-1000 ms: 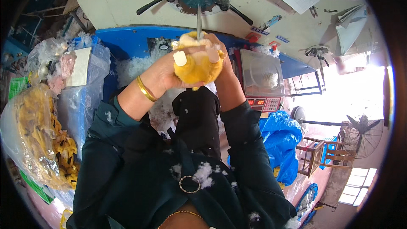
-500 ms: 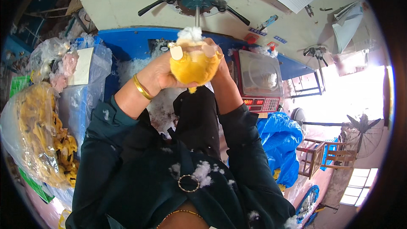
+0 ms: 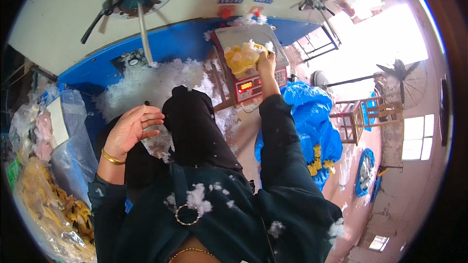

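A yellow plush toy skin (image 3: pixel 238 61), with pale round pads and white stuffing showing at its opening, lies on the platform of a digital scale (image 3: pixel 234 34). My right hand (image 3: pixel 266 64) is closed on the toy's right end, next to the stuffing; some of the fingers are hidden. Over my lap, my left hand (image 3: pixel 134 129) is held in the air with its fingers stretched out and nothing in it. Ahead of it, a metal filling tube (image 3: pixel 145 34) sticks out of a round plate on the machine's pale panel, bare of any toy.
White stuffing fluff (image 3: pixel 131 87) fills the blue tray (image 3: pixel 78 70) below the tube. On the left stands a clear bag of yellow plush skins (image 3: pixel 53 204). A blue plastic bag (image 3: pixel 312 117) sits right of the scale, with a wooden chair (image 3: pixel 351 122) and a fan (image 3: pixel 400 84) beyond.
The toy has come off the tube end and moved right onto the scale in my right hand. My left hand has let go of it and drawn back left. The view has shifted right.
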### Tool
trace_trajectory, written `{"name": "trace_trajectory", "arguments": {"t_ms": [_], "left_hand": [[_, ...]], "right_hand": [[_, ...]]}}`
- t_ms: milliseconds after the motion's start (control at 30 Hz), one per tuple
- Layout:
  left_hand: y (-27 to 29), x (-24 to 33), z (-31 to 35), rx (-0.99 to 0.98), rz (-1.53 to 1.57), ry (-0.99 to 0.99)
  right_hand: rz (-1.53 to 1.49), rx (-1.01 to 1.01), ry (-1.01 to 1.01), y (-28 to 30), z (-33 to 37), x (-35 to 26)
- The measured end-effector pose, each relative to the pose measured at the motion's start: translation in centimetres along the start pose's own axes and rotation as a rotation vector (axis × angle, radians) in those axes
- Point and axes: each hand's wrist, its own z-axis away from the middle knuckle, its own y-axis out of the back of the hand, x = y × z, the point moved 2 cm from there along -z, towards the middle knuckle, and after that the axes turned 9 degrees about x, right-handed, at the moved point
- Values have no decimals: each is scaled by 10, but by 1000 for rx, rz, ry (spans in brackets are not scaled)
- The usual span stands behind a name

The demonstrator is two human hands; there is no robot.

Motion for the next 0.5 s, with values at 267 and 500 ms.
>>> {"name": "trace_trajectory", "arguments": {"t_ms": [267,500], "left_hand": [[9,-29,-8,137,12,32],[16,-47,-2,177,6,41]], "right_hand": [[291,32,304,73,59,-28],[235,-159,590,91,50,-93]]}}
